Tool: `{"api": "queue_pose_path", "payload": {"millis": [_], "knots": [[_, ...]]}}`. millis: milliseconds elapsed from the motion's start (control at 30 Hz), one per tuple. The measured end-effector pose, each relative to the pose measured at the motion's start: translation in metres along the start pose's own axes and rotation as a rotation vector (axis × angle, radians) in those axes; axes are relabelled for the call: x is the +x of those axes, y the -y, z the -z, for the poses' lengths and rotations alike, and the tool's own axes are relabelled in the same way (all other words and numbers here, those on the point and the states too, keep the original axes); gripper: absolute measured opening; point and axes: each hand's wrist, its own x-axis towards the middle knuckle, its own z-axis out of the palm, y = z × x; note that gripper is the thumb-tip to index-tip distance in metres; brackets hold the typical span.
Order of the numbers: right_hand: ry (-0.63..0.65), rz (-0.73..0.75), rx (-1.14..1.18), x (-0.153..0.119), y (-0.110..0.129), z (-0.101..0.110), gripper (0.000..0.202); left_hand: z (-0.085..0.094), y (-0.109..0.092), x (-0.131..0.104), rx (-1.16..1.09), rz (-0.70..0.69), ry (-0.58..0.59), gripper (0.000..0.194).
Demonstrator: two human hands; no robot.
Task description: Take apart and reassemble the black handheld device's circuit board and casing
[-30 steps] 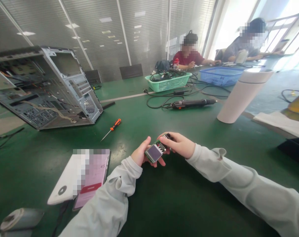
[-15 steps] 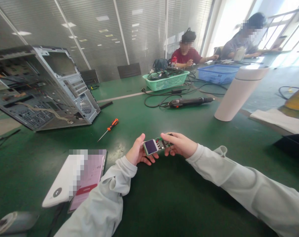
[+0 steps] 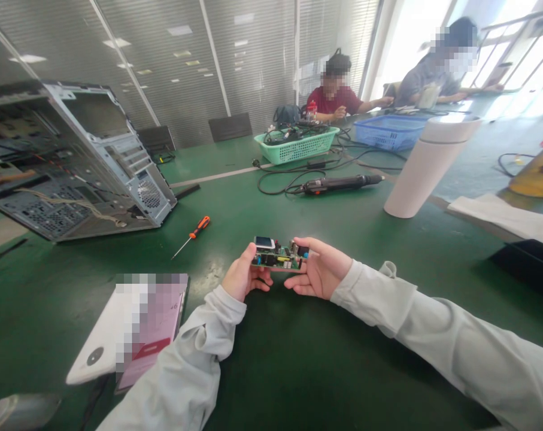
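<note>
Between my two hands, above the green table (image 3: 271, 353), is a small green circuit board (image 3: 278, 258) with a little display (image 3: 264, 242) at its left. Several components show along its edge, some blue, one yellow. My left hand (image 3: 246, 272) grips the board's left end, thumb on top and fingers curled beneath. At the right end, my right hand (image 3: 322, 266) holds it between thumb and fingers. An orange and black screwdriver (image 3: 200, 227) lies on the table, left of and beyond my left hand.
An opened computer case (image 3: 82, 161) stands at left. Beyond the board lie a corded electric screwdriver (image 3: 343, 184), a green basket (image 3: 298, 148) of cables and a blue basket (image 3: 388, 134). A pale tumbler (image 3: 426, 164) stands right. A phone (image 3: 157, 335) lies near my left sleeve. Two people sit across.
The board has tilted, so its component-lined edge now faces me and the display looks flatter. My right hand's fingers have shifted lower. The whole view has moved slightly.
</note>
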Motion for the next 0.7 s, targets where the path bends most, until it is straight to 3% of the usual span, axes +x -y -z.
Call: {"api": "queue_pose_path", "payload": {"millis": [267, 567, 700], "knots": [[0.113, -0.084, -0.106, 0.0006, 0.0005, 0.0041, 0.062, -0.0036, -0.0038, -0.0025, -0.043, 0.046, -0.028, 0.068], [0.050, -0.072, -0.046, 0.0019, 0.0003, 0.0030, 0.057, -0.0012, -0.0076, -0.0028, -0.104, 0.052, 0.026, 0.067], [0.021, -0.021, -0.123, 0.0018, -0.0009, -0.0005, 0.051, -0.0015, -0.0089, -0.0039, -0.108, 0.072, 0.025, 0.064]]}}
